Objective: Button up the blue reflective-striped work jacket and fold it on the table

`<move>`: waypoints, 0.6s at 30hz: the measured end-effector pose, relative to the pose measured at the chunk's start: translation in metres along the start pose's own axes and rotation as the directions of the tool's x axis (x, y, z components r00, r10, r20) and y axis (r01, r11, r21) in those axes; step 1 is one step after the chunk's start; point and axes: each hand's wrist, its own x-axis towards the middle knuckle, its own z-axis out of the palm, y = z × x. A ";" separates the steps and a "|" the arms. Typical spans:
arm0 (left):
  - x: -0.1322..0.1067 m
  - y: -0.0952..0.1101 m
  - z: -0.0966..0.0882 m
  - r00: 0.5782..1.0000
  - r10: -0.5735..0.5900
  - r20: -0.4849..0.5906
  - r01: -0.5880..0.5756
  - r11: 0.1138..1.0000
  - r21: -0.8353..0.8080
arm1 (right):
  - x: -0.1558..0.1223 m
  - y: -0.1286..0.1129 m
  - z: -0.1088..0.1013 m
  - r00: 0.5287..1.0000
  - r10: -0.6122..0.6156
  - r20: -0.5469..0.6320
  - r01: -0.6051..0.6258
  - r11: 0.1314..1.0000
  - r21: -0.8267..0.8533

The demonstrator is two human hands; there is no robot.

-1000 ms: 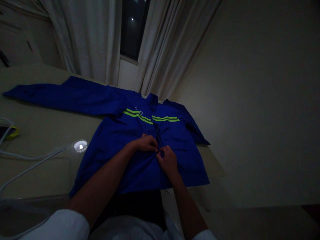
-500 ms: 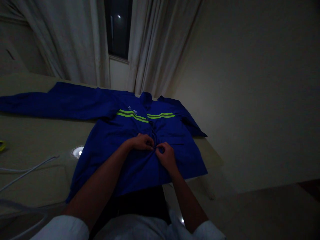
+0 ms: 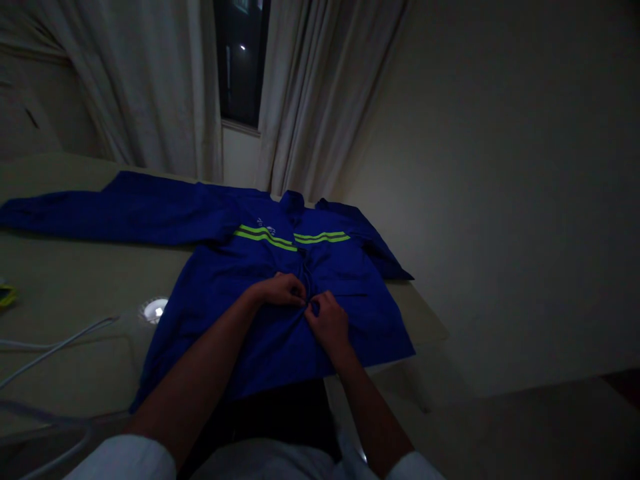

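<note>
A blue jacket (image 3: 270,267) lies front side up in front of me, its collar away from me and green-yellow stripes across the chest. One sleeve stretches far to the left; the other slants down at the right. My left hand (image 3: 285,290) pinches the front edge of the jacket at its middle opening. Right beside it, my right hand (image 3: 330,321) has thumb and finger closed on the same edge, and the two hands' fingertips nearly touch. Cloth is bunched and creased around them. Any button between the fingers is too small and dark to make out.
The jacket rests on a pale table (image 3: 90,273). To the left are a white cable (image 3: 65,341), a round shiny spot (image 3: 155,310) and a yellow object (image 3: 6,295) at the edge. Curtains (image 3: 150,87) and a dark window (image 3: 243,63) stand behind, a wall at right.
My right hand has moved slightly left, closer to my left hand, and its fingers are drawn closer together. The whole view has shifted a little; the jacket lies as before.
</note>
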 end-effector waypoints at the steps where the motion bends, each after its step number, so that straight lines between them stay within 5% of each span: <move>1: 0.000 0.000 0.000 1.000 0.005 0.000 -0.005 1.000 -0.016 | -0.001 -0.001 0.001 1.000 0.007 0.008 -0.007 0.999 -0.033; 18: -0.003 0.010 -0.006 0.998 -0.056 0.015 0.055 0.998 0.004 | -0.001 -0.006 -0.008 0.998 -0.043 0.053 0.048 0.995 -0.092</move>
